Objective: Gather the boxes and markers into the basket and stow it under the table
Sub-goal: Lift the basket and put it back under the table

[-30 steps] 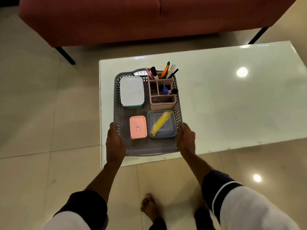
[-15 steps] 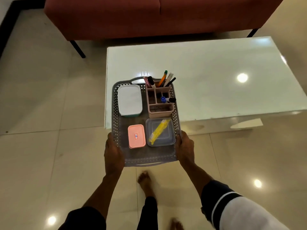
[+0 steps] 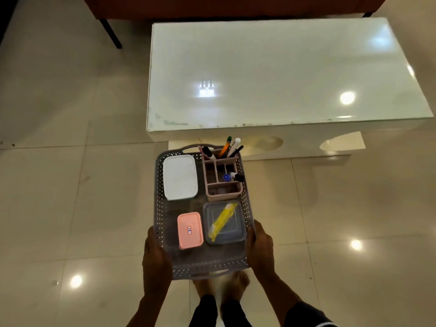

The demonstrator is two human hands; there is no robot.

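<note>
Grey basket [image 3: 160, 208] holds boxes [image 3: 180, 177], markers [image 3: 226, 149]

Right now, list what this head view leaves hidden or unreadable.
- Space under the table: hidden by its top and front panel.
- Label on the pink box: too small to read.
- Fingers of the left hand and right hand: hidden under the basket.
- Sofa: cut off by the top edge.

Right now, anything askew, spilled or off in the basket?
Nothing spilled. Both hands, left and right, hold the basket level. Only oddity: one black-capped marker lies across the organizer rim instead of standing upright.
</note>
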